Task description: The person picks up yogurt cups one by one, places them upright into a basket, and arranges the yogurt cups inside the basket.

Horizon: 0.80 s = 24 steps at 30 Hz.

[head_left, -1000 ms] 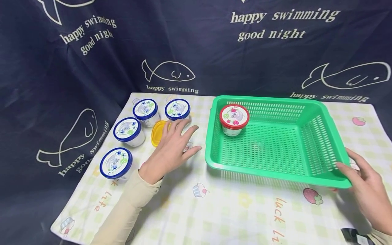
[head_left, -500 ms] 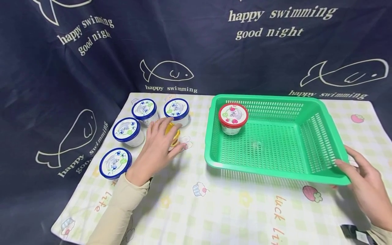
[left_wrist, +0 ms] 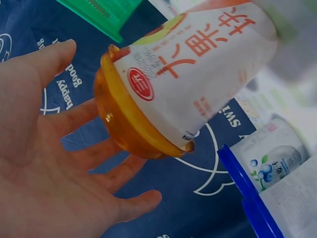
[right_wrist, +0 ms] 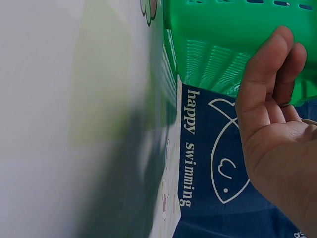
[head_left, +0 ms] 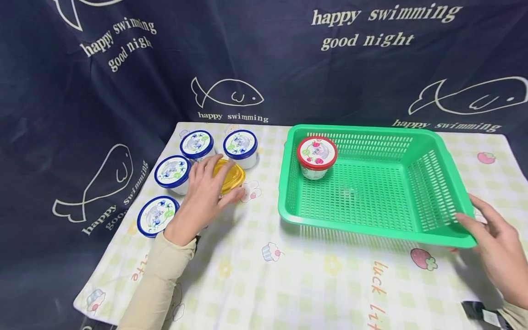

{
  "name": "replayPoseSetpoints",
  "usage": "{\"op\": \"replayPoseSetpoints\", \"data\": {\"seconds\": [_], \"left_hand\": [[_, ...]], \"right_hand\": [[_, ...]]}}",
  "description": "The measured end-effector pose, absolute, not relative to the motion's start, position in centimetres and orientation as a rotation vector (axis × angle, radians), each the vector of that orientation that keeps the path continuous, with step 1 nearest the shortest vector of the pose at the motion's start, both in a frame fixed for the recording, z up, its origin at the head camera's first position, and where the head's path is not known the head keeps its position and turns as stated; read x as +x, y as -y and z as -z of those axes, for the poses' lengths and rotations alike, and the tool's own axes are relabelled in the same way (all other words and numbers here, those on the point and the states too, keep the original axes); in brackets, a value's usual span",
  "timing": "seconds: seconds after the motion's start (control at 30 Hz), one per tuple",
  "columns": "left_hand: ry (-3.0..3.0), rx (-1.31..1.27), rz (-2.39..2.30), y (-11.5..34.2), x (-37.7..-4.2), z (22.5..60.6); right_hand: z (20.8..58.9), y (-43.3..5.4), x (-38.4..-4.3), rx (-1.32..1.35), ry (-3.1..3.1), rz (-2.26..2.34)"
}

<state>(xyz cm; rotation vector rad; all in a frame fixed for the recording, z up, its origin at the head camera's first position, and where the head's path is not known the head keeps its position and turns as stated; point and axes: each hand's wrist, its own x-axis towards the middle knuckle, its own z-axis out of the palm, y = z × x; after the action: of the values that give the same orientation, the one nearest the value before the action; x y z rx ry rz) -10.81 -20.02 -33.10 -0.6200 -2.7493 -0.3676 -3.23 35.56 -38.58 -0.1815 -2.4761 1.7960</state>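
Observation:
My left hand [head_left: 200,195] hovers at the left side of a cup with a transparent yellow lid [head_left: 232,178]. Its fingers are spread and loosely bent round that lid. The left wrist view shows the cup's white side with orange lettering [left_wrist: 198,49], the thumb well apart from it and the fingers [left_wrist: 141,201] beyond the lid. My right hand [head_left: 495,250] grips the near right corner of a green plastic basket [head_left: 371,231], thumb over the rim and fingers beneath. A red-lidded cup [head_left: 316,153] stands inside the basket at its left end.
Blue-lidded cups surround the left hand: one at the back [head_left: 240,144], one at the back left [head_left: 197,144], one further left [head_left: 172,172] and one nearer the front [head_left: 156,215]. A checked cloth [head_left: 297,284] covers the table; a dark blue curtain [head_left: 330,87] hangs behind.
My left hand has shifted left across the yellow-lidded cup, uncovering the lid's right part and the back blue-lidded cup. The right hand keeps its grip on the basket, which stays put.

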Motion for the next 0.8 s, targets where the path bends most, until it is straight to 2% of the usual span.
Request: {"op": "replayPoseSetpoints", "data": {"seconds": [0.23,0.8], "left_hand": [[2.76,-0.608,0.374,20.26,-11.28,33.65],[2.817,-0.574,0.418,20.29,-11.51,34.0]], "right_hand": [[38.4,-35.29,-3.07,-0.284,2.654,-1.56],[38.41,-35.11,-3.22,-0.293,2.642,-1.542]]}}
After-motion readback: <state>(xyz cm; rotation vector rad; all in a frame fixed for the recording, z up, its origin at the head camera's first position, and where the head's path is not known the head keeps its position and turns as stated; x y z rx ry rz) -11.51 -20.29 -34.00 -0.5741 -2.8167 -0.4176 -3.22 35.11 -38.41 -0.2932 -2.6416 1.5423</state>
